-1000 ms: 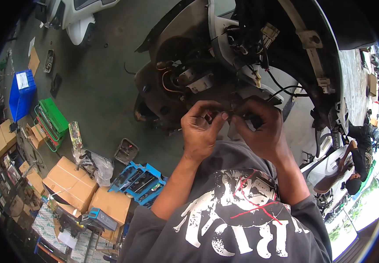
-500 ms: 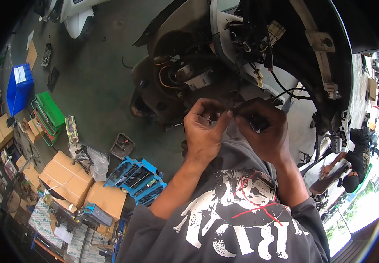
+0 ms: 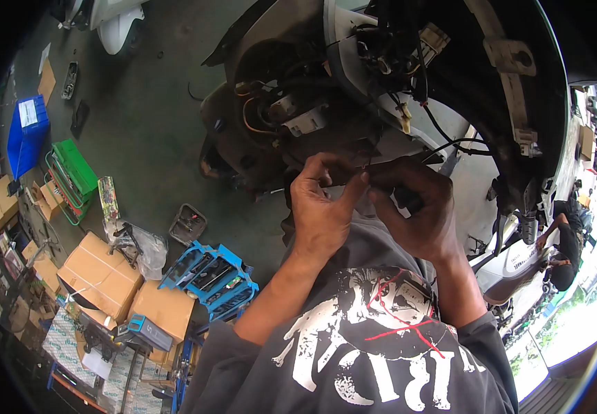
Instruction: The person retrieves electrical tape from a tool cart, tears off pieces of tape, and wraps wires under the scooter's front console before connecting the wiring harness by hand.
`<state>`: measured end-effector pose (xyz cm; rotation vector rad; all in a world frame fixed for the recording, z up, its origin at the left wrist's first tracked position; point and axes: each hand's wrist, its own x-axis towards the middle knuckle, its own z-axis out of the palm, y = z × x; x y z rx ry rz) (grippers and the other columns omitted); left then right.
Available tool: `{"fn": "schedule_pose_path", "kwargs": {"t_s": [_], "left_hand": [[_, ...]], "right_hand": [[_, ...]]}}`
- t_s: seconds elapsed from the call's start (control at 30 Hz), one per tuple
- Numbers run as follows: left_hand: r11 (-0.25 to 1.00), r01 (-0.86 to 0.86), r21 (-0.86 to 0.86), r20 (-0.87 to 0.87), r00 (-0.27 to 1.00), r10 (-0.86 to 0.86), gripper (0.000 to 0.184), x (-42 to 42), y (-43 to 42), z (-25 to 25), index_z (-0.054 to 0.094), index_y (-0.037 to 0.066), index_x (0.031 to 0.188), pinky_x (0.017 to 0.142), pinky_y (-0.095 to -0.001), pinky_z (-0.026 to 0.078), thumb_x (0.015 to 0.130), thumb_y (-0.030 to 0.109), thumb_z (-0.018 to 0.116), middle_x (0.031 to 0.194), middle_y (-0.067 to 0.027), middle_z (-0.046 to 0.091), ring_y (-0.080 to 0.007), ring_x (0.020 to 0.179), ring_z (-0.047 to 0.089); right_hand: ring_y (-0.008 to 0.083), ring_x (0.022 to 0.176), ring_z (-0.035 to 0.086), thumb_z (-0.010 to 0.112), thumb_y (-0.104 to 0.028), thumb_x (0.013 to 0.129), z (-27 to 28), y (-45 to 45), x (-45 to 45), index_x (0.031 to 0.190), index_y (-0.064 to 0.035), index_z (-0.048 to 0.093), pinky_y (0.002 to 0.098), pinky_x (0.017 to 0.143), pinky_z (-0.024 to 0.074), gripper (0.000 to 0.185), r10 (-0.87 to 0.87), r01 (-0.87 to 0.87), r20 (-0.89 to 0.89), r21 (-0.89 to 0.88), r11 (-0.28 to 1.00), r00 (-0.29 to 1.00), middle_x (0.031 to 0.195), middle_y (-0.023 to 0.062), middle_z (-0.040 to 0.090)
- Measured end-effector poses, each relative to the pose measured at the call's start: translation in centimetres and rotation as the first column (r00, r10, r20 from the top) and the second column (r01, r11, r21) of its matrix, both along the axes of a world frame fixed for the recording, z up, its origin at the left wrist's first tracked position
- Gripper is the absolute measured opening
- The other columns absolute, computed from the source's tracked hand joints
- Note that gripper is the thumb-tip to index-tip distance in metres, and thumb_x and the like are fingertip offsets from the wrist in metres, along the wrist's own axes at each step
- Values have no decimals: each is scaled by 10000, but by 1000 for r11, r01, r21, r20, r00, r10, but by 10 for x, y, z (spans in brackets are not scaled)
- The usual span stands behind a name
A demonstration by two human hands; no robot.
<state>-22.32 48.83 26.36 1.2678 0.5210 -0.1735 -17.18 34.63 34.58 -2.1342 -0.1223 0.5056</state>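
**Thin piece [image 3: 366, 166] pinched at fingertips**

The thin piece, too small to identify, is held between thumb and forefinger of the left hand [image 3: 323, 205]; whether it is also gripped by the right hand [image 3: 421, 207], curled just beside, cannot be told. It could be dropped — a slackened pinch would suffice. The black cable [image 3: 474, 140] beyond the right hand could be snagged were that hand swung outward.
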Motion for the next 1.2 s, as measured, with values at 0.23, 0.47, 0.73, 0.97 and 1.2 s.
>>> {"fn": "schedule_pose_path", "kwargs": {"t_s": [0.23,0.47,0.73,0.97,1.2], "left_hand": [[883,90,461,31,993,-117,164,2,0,18,775,102,965,1033,-405,329,812,161,778,1016,-89,702,-274,1232,464],[881,90,464,83,986,-145,173,4,-2,18,793,109,981,1013,-405,350,812,139,768,1158,-113,662,-288,1184,480],[879,145,454,172,954,-246,144,14,-2,9,778,100,946,1002,-400,307,807,92,742,1002,-74,711,-270,1177,470],[888,58,457,245,951,-189,148,11,-14,-5,731,102,913,984,-390,289,769,70,716,941,-57,702,-252,1168,462],[974,64,218,250,961,-119,171,6,-16,-20,677,89,922,968,-373,311,756,51,670,1168,-109,483,-239,1139,426]], "right_hand": [[209,677,684,707,16,797,2,4,-7,939,-2,715,304,559,504,144,11,-4,104,-64,998,995,868,120,702],[362,811,665,710,7,775,-1,2,-12,953,1,688,403,696,527,179,35,-16,201,-95,995,979,907,166,675],[375,817,644,693,7,768,2,0,-23,1071,8,668,425,734,518,304,23,-9,190,-74,997,982,936,186,674],[380,799,638,675,-12,757,13,-5,-15,1055,3,674,433,743,507,299,-17,21,84,-53,998,996,917,191,675],[405,794,625,668,-56,775,15,-10,-7,982,8,656,470,727,480,217,-27,32,113,-39,999,993,859,200,652]]}}
